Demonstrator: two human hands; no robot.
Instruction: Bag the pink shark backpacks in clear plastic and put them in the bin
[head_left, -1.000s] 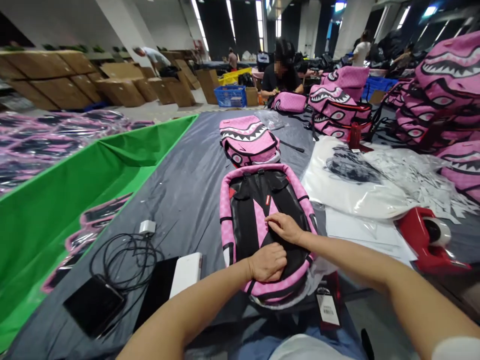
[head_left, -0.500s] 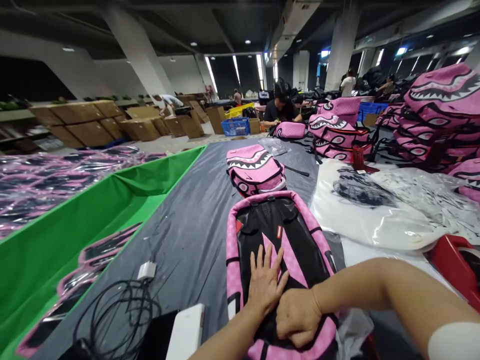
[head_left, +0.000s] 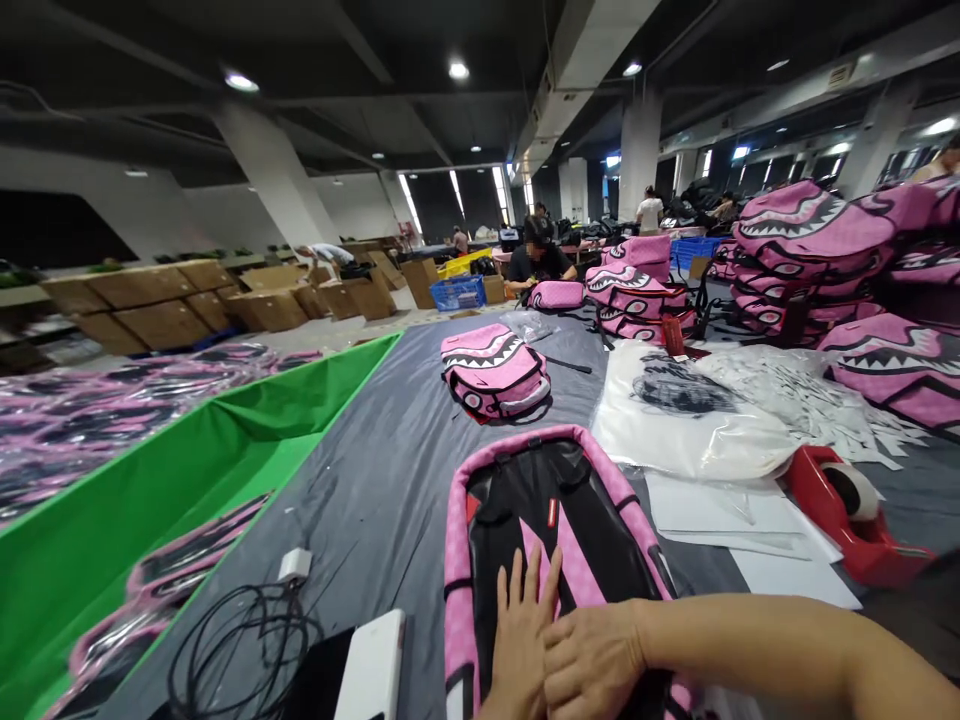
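Note:
A pink backpack [head_left: 607,530] with a black panel lies flat on the grey-covered table in front of me, its straps-side panel facing up. My left hand [head_left: 521,625] rests flat on the black panel, fingers spread. Beside it and partly over its thumb side is my right hand [head_left: 589,655], its fingers curled closed against the pack. Whatever the right fingers may grip is hidden. Just beyond stands a second pink backpack [head_left: 495,372] with a shark-mouth print.
To the left lie a white power bank [head_left: 371,660], a coiled black cable [head_left: 240,640] and a green-lined bin [head_left: 187,480] with bagged pink packs. On the right are a white plastic bag [head_left: 675,425], a red tape dispenser [head_left: 840,520] and stacked pink backpacks [head_left: 810,250]. A co-worker [head_left: 540,255] sits at the far end.
The view has tilted up and swung right. The backpack under my hands now lies farther from the shark-print one, and my right hand has shifted closer against my left.

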